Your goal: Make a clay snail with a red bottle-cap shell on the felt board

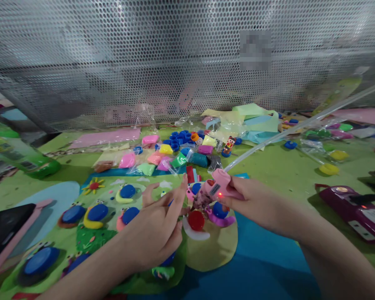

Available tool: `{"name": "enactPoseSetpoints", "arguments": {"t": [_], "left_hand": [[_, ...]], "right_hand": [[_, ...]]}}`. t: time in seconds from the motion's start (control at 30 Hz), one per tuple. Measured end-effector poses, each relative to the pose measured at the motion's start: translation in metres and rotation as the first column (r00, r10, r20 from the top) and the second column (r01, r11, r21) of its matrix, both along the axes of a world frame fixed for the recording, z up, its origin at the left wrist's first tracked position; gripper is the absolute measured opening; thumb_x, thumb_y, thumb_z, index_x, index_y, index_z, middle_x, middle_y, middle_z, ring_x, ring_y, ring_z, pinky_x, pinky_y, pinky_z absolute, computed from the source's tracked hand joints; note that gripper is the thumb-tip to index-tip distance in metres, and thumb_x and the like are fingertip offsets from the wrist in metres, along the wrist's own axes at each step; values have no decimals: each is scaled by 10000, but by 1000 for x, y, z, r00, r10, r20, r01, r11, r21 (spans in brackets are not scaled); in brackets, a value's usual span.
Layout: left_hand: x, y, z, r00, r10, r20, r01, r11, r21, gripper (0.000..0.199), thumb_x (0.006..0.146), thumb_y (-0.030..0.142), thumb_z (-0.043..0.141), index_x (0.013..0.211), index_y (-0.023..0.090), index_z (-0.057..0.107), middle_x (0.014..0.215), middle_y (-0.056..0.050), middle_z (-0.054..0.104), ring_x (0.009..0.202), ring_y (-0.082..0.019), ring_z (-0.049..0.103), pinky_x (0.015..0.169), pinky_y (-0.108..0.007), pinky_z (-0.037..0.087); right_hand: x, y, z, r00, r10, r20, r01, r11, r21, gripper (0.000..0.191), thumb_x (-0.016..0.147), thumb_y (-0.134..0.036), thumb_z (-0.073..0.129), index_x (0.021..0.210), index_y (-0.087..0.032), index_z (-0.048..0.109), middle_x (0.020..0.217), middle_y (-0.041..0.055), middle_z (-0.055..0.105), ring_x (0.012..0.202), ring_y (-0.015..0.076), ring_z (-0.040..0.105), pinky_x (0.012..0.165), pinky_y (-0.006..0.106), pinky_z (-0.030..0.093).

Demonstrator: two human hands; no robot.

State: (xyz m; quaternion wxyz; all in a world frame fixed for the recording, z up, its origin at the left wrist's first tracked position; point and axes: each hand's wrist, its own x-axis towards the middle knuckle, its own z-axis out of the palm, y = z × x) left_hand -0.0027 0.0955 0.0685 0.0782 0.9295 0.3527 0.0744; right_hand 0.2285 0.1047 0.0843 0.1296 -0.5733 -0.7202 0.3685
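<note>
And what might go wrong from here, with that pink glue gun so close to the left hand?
Burn: the pink plastic glue gun in the right hand shows a lit red light, so it may be hot, and the left hand is close by.
Knock: the long clear glue stick juts far out behind; turning the gun might catch the small red-and-yellow figurine.
Drip: stray glue could land on the round red cap just below.

Glue gun [219,186] held in R hand [253,195] over board [268,254], L hand [158,223] to gun's L. Pkts [127,160] laid behind board, bottle [21,154] set far L, mesh panel [143,62] at rear.
</note>
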Motion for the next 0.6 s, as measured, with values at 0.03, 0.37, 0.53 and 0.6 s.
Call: {"name": "enactPoseSetpoints", "arguments": {"t": [0.03, 0.37, 0.53, 0.6], "left_hand": [[0, -1, 1, 1000, 12, 16, -11, 1000, -18, 712, 816, 107, 262, 1348, 73, -210, 782, -58, 668, 1003, -253, 552, 980, -606, 143], [0, -3, 2, 1000, 12, 16, -11, 998, -67, 730, 800, 81, 272, 1347, 88, -212, 787, -60, 672, 965, -242, 576, 984, -618, 113], [-2, -4, 2, 998, 15, 61, -10, 998, -68, 740, 808, 100, 270, 1331, 88, -253, 932, -99, 677, 1060, -279, 531, 976, -643, 99], [-3, -5, 1, 997, 21, 73, -15, 997, -73, 733, 810, 114, 267, 1333, 81, -246, 921, -104, 679, 1062, -297, 527, 953, -669, 106]], "right_hand": [[1, 0, 1, 1000, -1, -5, 1, 1000, -7, 261, 834, -401, 423, 717, -174, 476, 680, 34, 579, 559, 111, 482, 466, 222, 328], [0, 1, -3, 998, -15, 59, 15, 1000, 10, 317, 833, -436, 397, 642, -183, 391, 615, 17, 527, 516, 98, 419, 437, 221, 286], [1, -1, -3, 998, -25, 55, 25, 1000, 2, 317, 833, -461, 400, 684, -183, 427, 638, 15, 538, 532, 102, 442, 466, 225, 321], [3, -2, -1, 997, -46, 63, 45, 999, 20, 316, 832, -461, 402, 683, -184, 434, 624, 9, 526, 525, 100, 437, 461, 223, 320]]}}
